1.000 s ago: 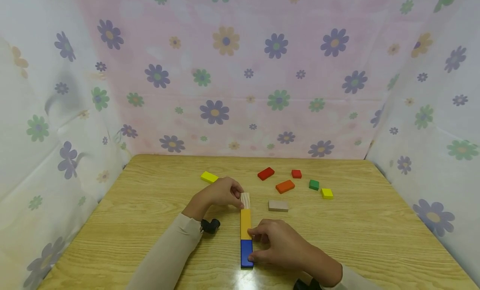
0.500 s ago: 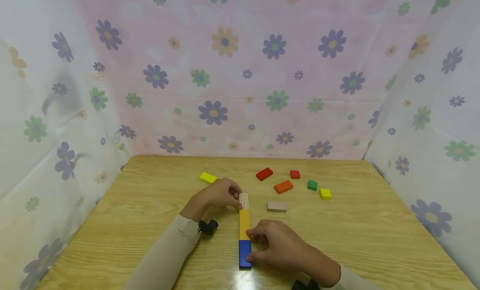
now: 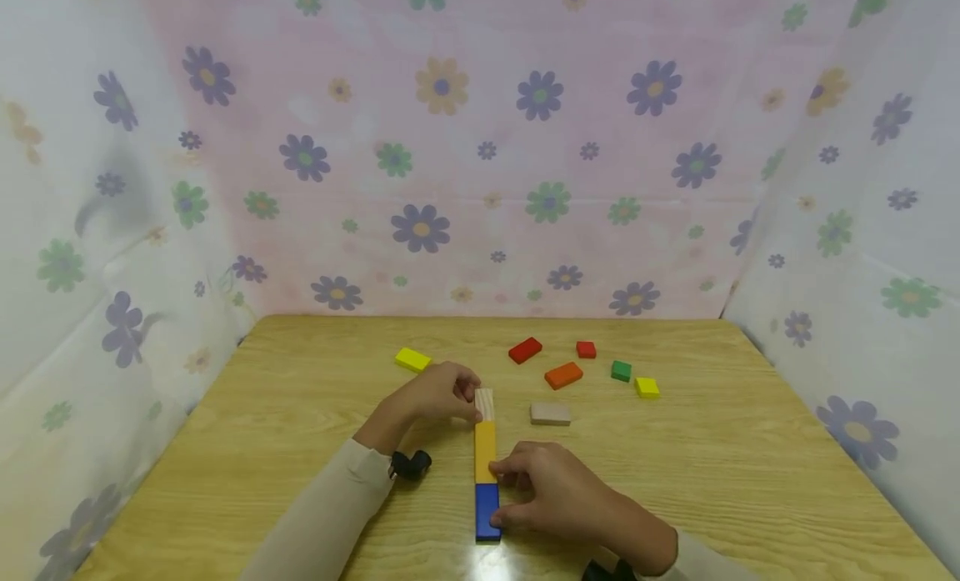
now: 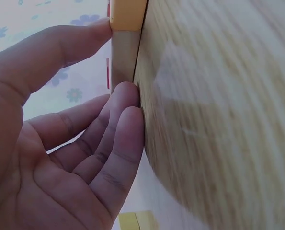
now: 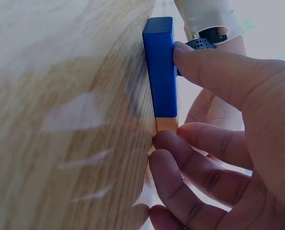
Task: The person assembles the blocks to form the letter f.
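A plain wooden block (image 3: 485, 403), an orange block (image 3: 485, 452) and a blue block (image 3: 487, 508) lie end to end in a straight row on the table. At the far end, my left hand (image 3: 435, 391) touches the row from the left. Its thumb meets the joint of the plain block (image 4: 124, 55) and the orange block (image 4: 128, 14), with bent fingers by the plain block's far end. From the right, my right hand (image 3: 558, 489) rests its thumb on the edge of the blue block (image 5: 161, 72) and its index fingertip against the orange block (image 5: 166, 124).
On the table (image 3: 300, 398), a pale block (image 3: 551, 414) lies right of the row. Beyond it are an orange-red block (image 3: 563, 375), a dark red block (image 3: 525, 350), a small red block (image 3: 586, 349), a green block (image 3: 621, 371) and yellow blocks (image 3: 647, 388). Flowered cloth (image 3: 480, 147) encloses the table.
The whole head view has drifted slightly leftward. Both hands keep their places along the row, and the blocks stay as they were.
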`<state>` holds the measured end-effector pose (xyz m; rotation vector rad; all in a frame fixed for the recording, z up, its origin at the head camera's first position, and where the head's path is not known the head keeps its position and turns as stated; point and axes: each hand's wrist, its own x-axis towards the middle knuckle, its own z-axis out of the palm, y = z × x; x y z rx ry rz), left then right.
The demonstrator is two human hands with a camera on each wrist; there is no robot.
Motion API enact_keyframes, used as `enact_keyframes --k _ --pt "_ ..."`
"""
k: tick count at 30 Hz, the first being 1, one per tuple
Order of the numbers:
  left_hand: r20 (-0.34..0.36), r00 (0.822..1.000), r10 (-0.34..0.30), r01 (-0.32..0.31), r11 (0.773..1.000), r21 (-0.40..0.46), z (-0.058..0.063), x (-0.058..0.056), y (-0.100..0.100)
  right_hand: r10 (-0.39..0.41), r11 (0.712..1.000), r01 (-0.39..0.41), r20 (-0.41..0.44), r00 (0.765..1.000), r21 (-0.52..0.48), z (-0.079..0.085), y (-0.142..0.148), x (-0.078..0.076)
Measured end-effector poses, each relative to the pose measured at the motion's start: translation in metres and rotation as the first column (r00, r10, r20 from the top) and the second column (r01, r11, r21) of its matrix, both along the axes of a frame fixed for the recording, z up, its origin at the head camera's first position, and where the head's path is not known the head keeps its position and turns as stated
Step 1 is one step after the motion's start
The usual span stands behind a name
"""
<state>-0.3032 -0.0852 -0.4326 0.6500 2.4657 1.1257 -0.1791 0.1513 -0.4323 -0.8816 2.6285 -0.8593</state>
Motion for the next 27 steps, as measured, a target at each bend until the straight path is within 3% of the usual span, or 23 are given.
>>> enact_keyframes --k 9,27 --pt "-0.027 0.999 -0.039 0.038 0.999 -0.016 0.0003 0.0029 -0.0016 -0.009 1.0 0.009 0.003 1.0 0.011 -0.0008 -0.0014 0.0002" --pt "0.007 1.0 0.017 -0.017 1.0 -0.007 -0.0029 0.0055 -0.0005 -0.009 1.0 0.009 -0.007 1.0 0.012 -0.0004 -0.0012 0.0015"
